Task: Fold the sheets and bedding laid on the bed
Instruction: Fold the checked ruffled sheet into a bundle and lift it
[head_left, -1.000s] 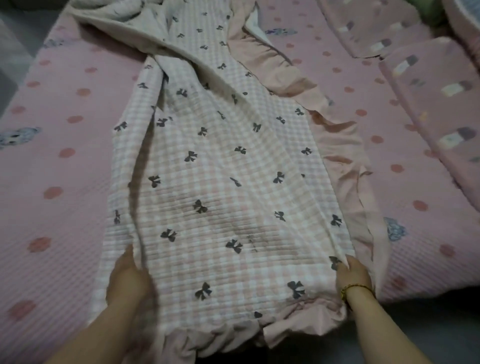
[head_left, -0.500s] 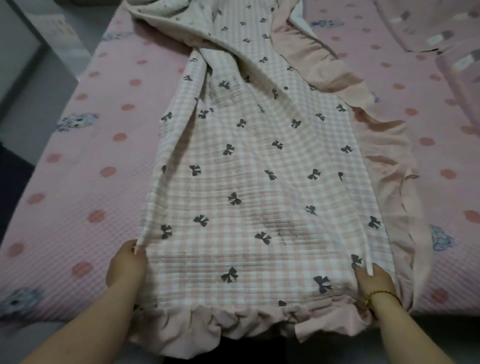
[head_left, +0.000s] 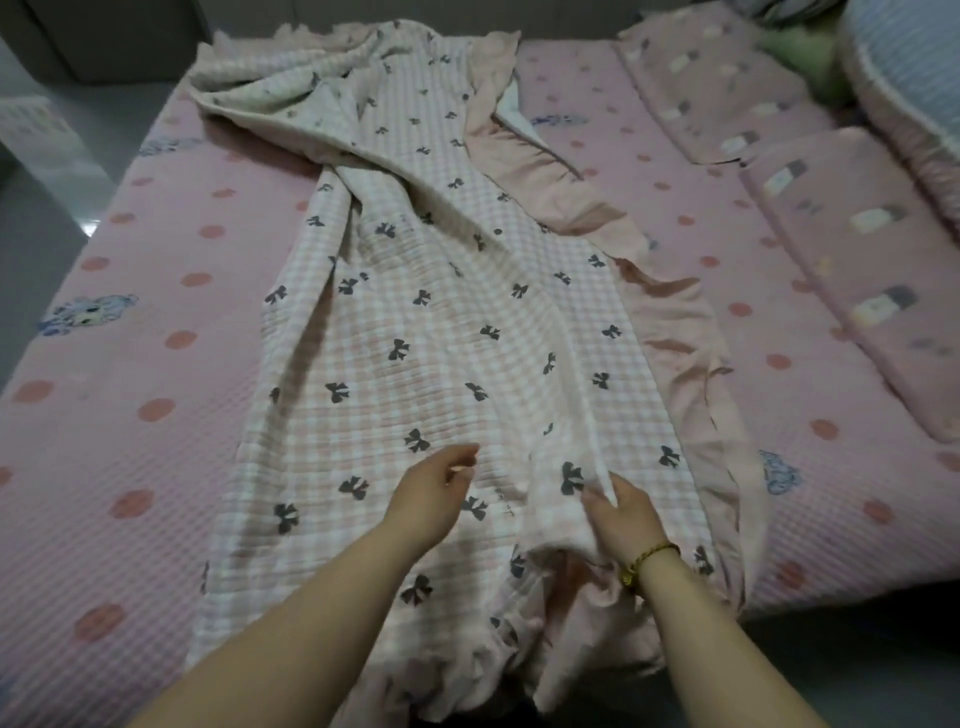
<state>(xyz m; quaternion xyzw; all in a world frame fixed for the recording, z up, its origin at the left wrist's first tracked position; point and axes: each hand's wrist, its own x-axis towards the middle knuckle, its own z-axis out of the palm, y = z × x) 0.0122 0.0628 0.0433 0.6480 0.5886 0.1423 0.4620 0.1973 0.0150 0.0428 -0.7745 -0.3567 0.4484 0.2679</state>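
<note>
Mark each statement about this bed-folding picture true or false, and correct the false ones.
1. The pink-and-white checked quilted blanket with dark bows lies on a pink dotted bedsheet. True.
2. The right hand pinches a raised fold of the blanket. True.
3. The gold bracelet sits on the left wrist. False: it is on the right wrist.
4. The blanket's ruffled fabric trim is blue. False: it is pink.

**Dim, flat light**

Shallow shadows lie in folds of the pink-checked quilted blanket with dark bows (head_left: 467, 322) beyond the left hand (head_left: 431, 501). Glare spots the glossy grey floor (head_left: 85, 227) far to its left. Corners bow and blur.
</note>
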